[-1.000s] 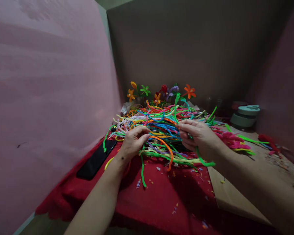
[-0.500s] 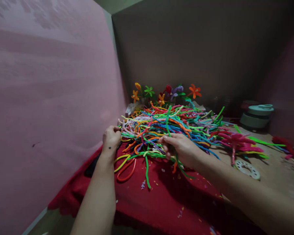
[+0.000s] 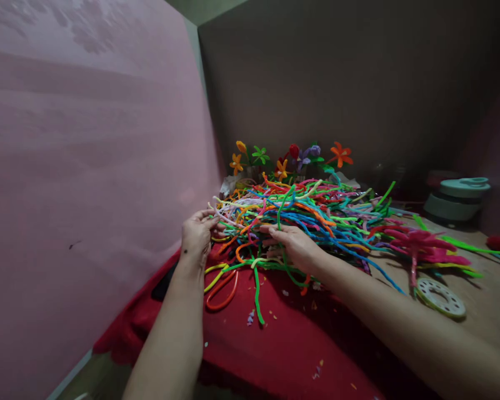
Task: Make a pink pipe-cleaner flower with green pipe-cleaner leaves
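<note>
A large pile of multicoloured pipe cleaners [image 3: 312, 208] lies in front of me. At its left end is my left hand [image 3: 197, 233], fingers curled and pressed together among the tips; whatever they hold is hidden. My right hand [image 3: 295, 244] reaches over the front of the pile, its fingers closed around a green pipe cleaner [image 3: 280, 214] that sticks up above the thumb and curves down below the palm. Just below the hands, a green strand [image 3: 258, 297] and a red loop [image 3: 223, 300] lie on the red cloth [image 3: 258, 355].
Pipe-cleaner flowers [image 3: 302, 158] stand behind the pile. To the right are a pink fuzzy flower [image 3: 416, 244], a white ring-shaped spool [image 3: 440, 298] and a container with a mint-green lid [image 3: 464, 189]. A pink wall [image 3: 87, 194] rises close on the left. Small scraps dot the cloth.
The view has shifted slightly, moving the scene rightward in the picture. My right hand has moved left over the pile, closer to my left hand, with the green pipe cleaner still in it.
</note>
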A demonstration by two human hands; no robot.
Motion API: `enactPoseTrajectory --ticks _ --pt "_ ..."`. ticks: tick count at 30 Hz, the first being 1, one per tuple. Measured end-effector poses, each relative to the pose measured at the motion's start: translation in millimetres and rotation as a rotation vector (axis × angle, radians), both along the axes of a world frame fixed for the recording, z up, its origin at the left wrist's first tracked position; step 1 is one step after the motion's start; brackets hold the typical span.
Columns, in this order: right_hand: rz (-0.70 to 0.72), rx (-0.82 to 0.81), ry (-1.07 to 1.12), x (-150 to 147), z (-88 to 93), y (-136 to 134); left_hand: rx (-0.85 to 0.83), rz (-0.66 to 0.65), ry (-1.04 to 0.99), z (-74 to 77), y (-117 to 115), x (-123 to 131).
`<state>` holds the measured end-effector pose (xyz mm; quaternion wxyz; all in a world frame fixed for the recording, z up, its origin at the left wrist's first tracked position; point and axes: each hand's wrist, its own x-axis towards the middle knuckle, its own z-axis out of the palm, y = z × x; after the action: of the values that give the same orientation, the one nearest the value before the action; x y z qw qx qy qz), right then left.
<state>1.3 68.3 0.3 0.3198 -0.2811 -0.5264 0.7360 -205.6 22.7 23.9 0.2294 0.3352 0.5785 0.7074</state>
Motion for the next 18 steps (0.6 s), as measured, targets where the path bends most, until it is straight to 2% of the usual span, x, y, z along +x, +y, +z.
enactPoseTrajectory --ticks 4,10,15,18 --pt "-0.003 0.012 0.006 0 -3.5 1 0.275 0.223 0.069 10.7 -10 -8" --pt "-0.01 -0.042 -0.031 -2 -3.9 2 0.587 0.671 0.196 28.0 -35 -28" --pt "-0.022 -0.075 -0.031 -2 -3.2 1 0.7 0.802 0.193 48.8 -58 -25" --pt "-0.015 -0.087 -0.026 -2 -5.0 2 0.664 0.78 0.201 63.5 -74 -17"
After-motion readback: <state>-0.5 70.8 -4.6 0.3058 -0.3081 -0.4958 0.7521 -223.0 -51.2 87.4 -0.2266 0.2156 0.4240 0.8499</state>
